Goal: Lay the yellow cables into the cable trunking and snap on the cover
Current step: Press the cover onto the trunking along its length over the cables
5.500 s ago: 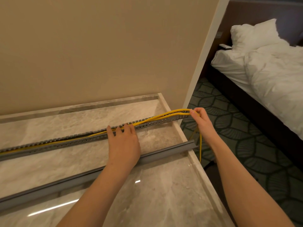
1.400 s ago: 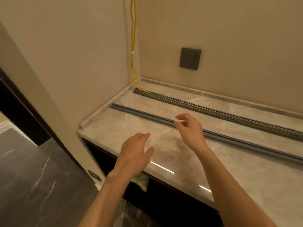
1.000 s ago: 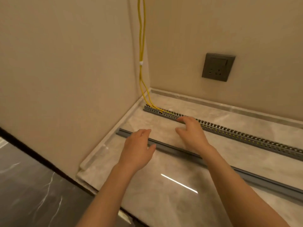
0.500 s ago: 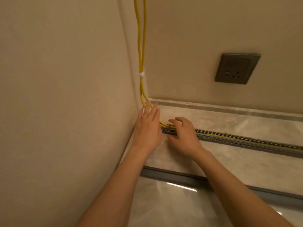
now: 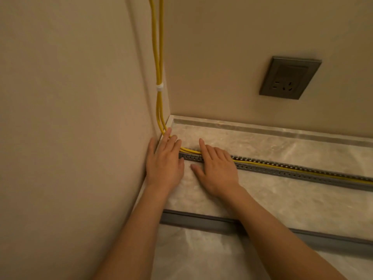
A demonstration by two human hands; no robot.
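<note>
1. Yellow cables [image 5: 159,98] drop down the wall corner, tied by a white band [image 5: 159,87], then bend into the grey slotted trunking [image 5: 282,168] on the marble counter [image 5: 282,199]
2. Left hand [image 5: 164,164], fingers straight, presses the bend at the trunking's end
3. Right hand [image 5: 217,168] lies flat across the trunking, just beside the left
4. Grey cover [image 5: 201,220] lies apart, under both forearms
5. Dark wall socket [image 5: 289,77] sits above
</note>
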